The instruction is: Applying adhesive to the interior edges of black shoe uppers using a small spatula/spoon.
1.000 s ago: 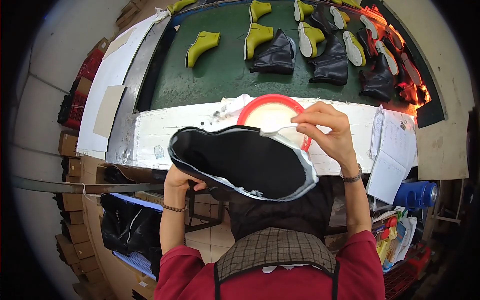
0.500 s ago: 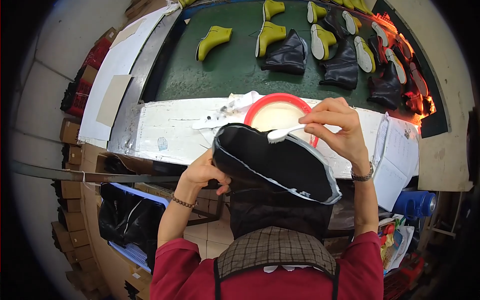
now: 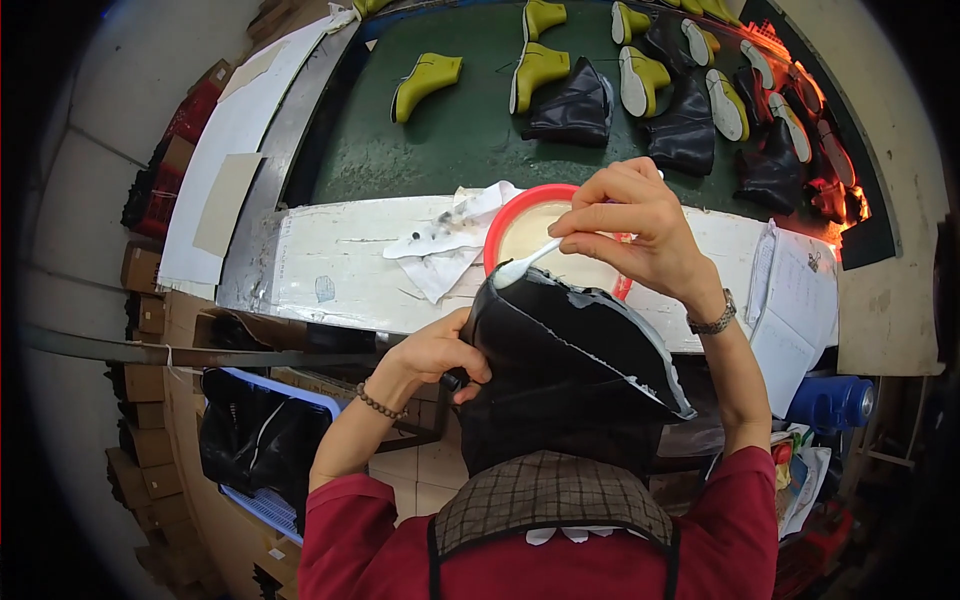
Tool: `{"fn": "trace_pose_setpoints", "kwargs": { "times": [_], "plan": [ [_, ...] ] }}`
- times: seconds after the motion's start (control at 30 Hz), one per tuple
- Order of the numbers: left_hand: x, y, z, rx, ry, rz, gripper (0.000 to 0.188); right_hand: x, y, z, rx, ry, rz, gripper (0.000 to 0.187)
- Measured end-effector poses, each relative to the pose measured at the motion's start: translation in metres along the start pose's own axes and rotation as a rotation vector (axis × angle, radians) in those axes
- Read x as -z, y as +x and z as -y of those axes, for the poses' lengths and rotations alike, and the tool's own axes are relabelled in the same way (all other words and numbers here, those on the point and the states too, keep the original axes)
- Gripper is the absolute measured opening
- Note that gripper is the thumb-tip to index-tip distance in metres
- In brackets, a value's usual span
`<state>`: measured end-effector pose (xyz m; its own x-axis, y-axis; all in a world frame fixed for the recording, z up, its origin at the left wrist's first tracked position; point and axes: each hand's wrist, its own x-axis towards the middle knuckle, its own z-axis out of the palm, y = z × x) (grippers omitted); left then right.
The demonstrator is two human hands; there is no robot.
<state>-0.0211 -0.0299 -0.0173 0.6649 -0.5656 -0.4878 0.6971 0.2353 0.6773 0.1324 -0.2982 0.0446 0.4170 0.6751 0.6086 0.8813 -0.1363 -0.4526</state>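
My left hand (image 3: 438,358) grips a black leather boot (image 3: 520,355) from its left side, with the sole side turned up. A pale grey-white coating runs along the rim of its dark underside. Between the thumb and fingers of my right hand (image 3: 640,228) is a white-handled brush (image 3: 530,262). Its head touches the left end of the boot's rim; the bristles are hidden. Right behind the boot stands a red-rimmed bowl (image 3: 500,222) of cream-coloured liquid, partly covered by my right hand. A stained white cloth (image 3: 440,250) lies beside the bowl.
Beyond the white board (image 3: 340,240), a green conveyor belt (image 3: 380,160) carries yellow-green soles or lasts (image 3: 425,85) and black boots (image 3: 575,110), with an orange glow at right. Papers (image 3: 790,310) and a blue jug (image 3: 832,403) are at right. A blue basket (image 3: 262,508) holds black boots at left.
The brush has moved left along the rim to the boot's left end. The boot has shifted right and tilted, showing more of its side. My left hand has moved right with it.
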Motion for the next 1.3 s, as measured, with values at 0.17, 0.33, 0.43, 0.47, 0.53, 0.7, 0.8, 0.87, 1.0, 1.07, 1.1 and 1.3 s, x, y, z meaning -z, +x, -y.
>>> {"fn": "trace_pose_setpoints", "kwargs": {
  "times": [0.17, 0.33, 0.43, 0.47, 0.53, 0.7, 0.8, 0.87, 1.0, 1.07, 1.1, 1.3],
  "plan": [
    [0.009, -0.018, -0.001, -0.128, -0.125, -0.082, 0.068, 0.005, -0.014, -0.013, -0.083, 0.063, -0.034, 0.02],
    [0.026, -0.027, 0.006, -0.224, -0.204, -0.032, 0.067, -0.005, -0.038, -0.016, -0.222, 0.163, -0.156, 0.021],
    [0.034, -0.029, 0.009, -0.292, -0.192, -0.015, 0.06, -0.014, -0.049, -0.022, -0.264, 0.188, -0.174, 0.02],
    [0.032, -0.031, 0.007, -0.303, -0.202, -0.063, 0.058, -0.015, -0.053, -0.025, -0.275, 0.19, -0.17, 0.02],
    [0.028, -0.031, 0.002, -0.318, -0.213, -0.117, 0.056, -0.017, -0.059, -0.025, -0.3, 0.202, -0.176, 0.02],
    [0.011, -0.025, -0.013, -0.215, -0.147, -0.119, 0.061, -0.017, -0.034, -0.021, -0.219, 0.164, -0.154, 0.018],
    [0.027, -0.028, -0.001, -0.207, -0.146, -0.125, 0.066, -0.018, -0.025, -0.02, -0.214, 0.207, -0.149, 0.016],
    [0.031, -0.028, 0.005, -0.244, -0.16, -0.134, 0.068, -0.018, -0.028, -0.021, -0.219, 0.217, -0.137, 0.016],
    [0.035, -0.031, 0.008, -0.351, -0.178, -0.146, 0.069, -0.017, -0.047, -0.025, -0.277, 0.198, -0.128, 0.015],
    [0.035, -0.035, 0.005, -0.421, -0.135, -0.196, 0.071, -0.014, -0.057, -0.024, -0.297, 0.18, -0.138, 0.015],
    [0.035, -0.037, 0.003, -0.416, -0.137, -0.191, 0.071, -0.012, -0.062, -0.024, -0.295, 0.167, -0.168, 0.016],
    [0.038, -0.046, -0.007, -0.577, -0.25, -0.223, 0.077, -0.011, -0.088, -0.02, -0.385, 0.178, -0.268, 0.017]
  ]
}}
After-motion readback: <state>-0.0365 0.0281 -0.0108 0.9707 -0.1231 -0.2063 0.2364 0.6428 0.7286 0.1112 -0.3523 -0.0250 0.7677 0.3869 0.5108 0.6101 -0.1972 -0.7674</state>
